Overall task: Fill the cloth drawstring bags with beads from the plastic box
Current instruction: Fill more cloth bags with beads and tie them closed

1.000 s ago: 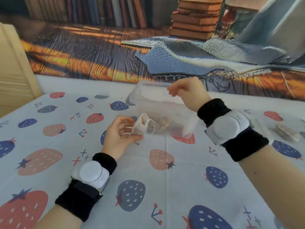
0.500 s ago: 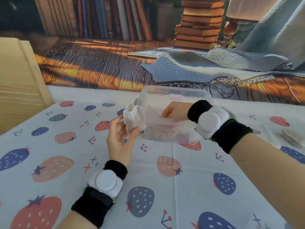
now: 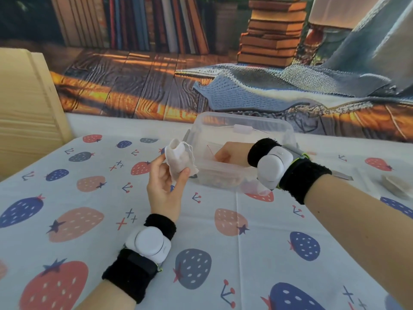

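- A pale wooden panel (image 3: 24,113) stands at the table's far left edge, upright against the printed backdrop (image 3: 138,86) of books and floorboards.
- The tablecloth (image 3: 223,260), white with red, blue and peach strawberries, covers the table from the near edge to the backdrop.
- The left hand (image 3: 164,186) is raised above the cloth left of the middle, palm toward the camera, with a black wristband and a white sensor puck (image 3: 149,243) on the wrist.
- Its thumb and fingers pinch a small white cloth drawstring bag (image 3: 180,159); the bag stands upright with its gathered mouth on top and its cord looped down the right side, just beside the box's left wall.
- The clear plastic box (image 3: 243,124) sits on the cloth toward the far edge, near the middle, lid off.
- Brownish beads (image 3: 221,181) lie in its bottom, blurred through the near wall.
- The right hand (image 3: 230,152) reaches down inside the box, fingers curled; whether they clasp any beads cannot be told.
- Near the right edge lie more pale bags (image 3: 394,184), flat on the cloth, well apart from the box.
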